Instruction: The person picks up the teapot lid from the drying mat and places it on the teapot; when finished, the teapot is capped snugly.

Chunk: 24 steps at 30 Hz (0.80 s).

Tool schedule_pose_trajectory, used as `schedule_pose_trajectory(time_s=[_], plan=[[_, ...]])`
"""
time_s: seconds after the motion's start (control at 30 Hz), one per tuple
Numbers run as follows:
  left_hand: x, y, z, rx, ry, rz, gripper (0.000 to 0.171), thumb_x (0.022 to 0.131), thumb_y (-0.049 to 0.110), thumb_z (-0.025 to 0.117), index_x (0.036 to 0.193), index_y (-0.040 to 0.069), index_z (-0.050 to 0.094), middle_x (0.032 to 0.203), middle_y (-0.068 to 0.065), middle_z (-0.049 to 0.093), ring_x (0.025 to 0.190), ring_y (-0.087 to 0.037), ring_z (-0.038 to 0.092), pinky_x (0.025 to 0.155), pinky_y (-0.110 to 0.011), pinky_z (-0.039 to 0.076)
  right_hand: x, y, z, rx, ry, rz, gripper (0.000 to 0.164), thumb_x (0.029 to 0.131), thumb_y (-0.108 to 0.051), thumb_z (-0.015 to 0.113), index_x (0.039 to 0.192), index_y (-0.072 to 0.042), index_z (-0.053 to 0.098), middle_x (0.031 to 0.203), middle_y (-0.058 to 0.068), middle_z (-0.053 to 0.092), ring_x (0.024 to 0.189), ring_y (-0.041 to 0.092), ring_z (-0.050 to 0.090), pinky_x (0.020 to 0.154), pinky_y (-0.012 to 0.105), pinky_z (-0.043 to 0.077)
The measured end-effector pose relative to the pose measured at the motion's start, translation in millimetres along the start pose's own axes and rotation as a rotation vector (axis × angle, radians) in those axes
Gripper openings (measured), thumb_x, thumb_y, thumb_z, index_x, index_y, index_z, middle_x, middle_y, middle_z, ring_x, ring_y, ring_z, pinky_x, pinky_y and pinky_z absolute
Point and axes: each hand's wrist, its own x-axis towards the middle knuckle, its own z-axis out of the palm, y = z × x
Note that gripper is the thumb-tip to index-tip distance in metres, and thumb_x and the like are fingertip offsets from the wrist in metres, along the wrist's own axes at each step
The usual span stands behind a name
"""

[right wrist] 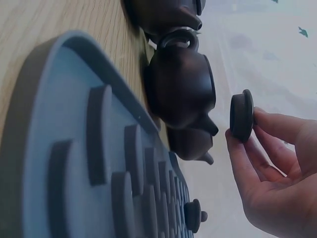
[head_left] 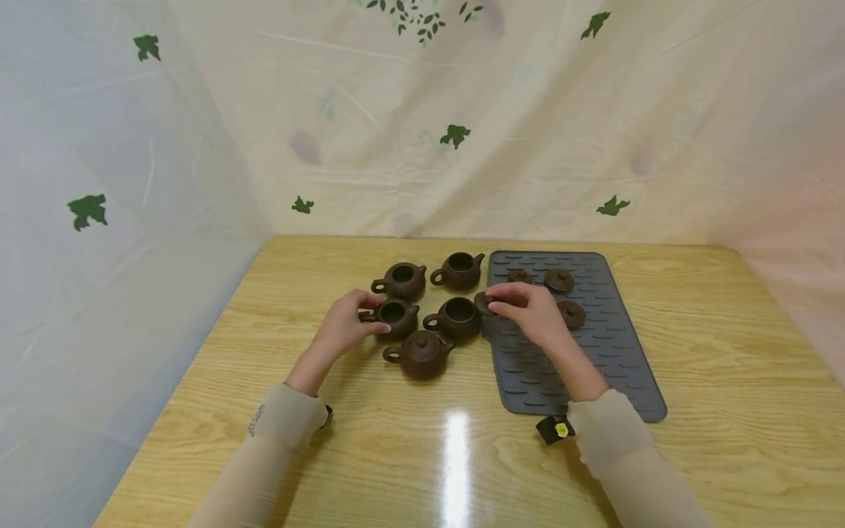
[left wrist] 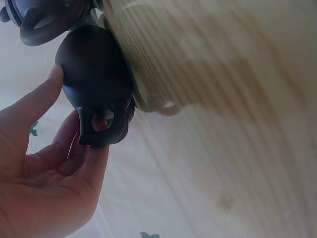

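1. underneath, a pale wood-grain table (head_left: 726, 440) carries a bright streak of reflected light.
2. behind it and at both sides hang pale sheets (head_left: 370, 161), with green bird shapes (head_left: 455, 136).
3. a gray ridged mat (head_left: 528, 374) lies on the table, bearing three dark lids (head_left: 560, 279).
4. left of it, the left hand (head_left: 345, 320) holds an open teapot (head_left: 400, 328) between thumb and fingers, among four others.
5. the right hand (head_left: 531, 312) pinches a raised lid (head_left: 484, 303) near the mat's left edge.

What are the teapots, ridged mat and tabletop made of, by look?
Teapots: probably unglazed clay, dark brown, satin; soft highlights.
Ridged mat: likely silicone or rubber, matte grey; one-piece moulded look.
Tabletop: wood or wood-look laminate, glossy; grain plus bright reflection.
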Motion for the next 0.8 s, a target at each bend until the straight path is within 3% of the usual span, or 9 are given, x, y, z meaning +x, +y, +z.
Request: schedule_pose_trajectory(time_s=[0.13,0.37,0.8], plan=[[-0.4,0.6,0.0,-0.005,0.000,-0.007,0.046,0.084,0.017,0.081,0.126,0.005,0.066,0.126,-0.016,0.063,0.119,-0.034,0.061,0.104,-0.048,0.051,2,-2,5,0.004,-0.002,-0.006,0.029,0.096,-0.018,0.068,0.122,-0.006,0.070,0.126,0.017,0.067,0.102,0.020,0.066,0.081,0.027,0.056],[0.0,-1.1,1.8,-0.009,0.002,-0.005,0.046,0.084,0.016,0.081,0.126,0.005,0.066,0.126,-0.015,0.063,0.119,-0.033,0.062,0.103,-0.046,0.052,6,-10,15,0.029,-0.003,-0.031,0.028,0.094,-0.015,0.070,0.120,-0.005,0.071,0.124,0.016,0.069,0.097,0.011,0.067,0.079,0.021,0.056],[-0.7,0.3,0.2,-0.002,0.004,0.003,0.046,0.084,0.016,0.081,0.125,0.004,0.066,0.126,-0.017,0.063,0.118,-0.034,0.063,0.103,-0.046,0.053,11,-24,37,0.070,-0.023,-0.057,0.027,0.094,-0.014,0.070,0.119,-0.005,0.072,0.125,0.015,0.069,0.108,0.029,0.068,0.088,0.036,0.058]])
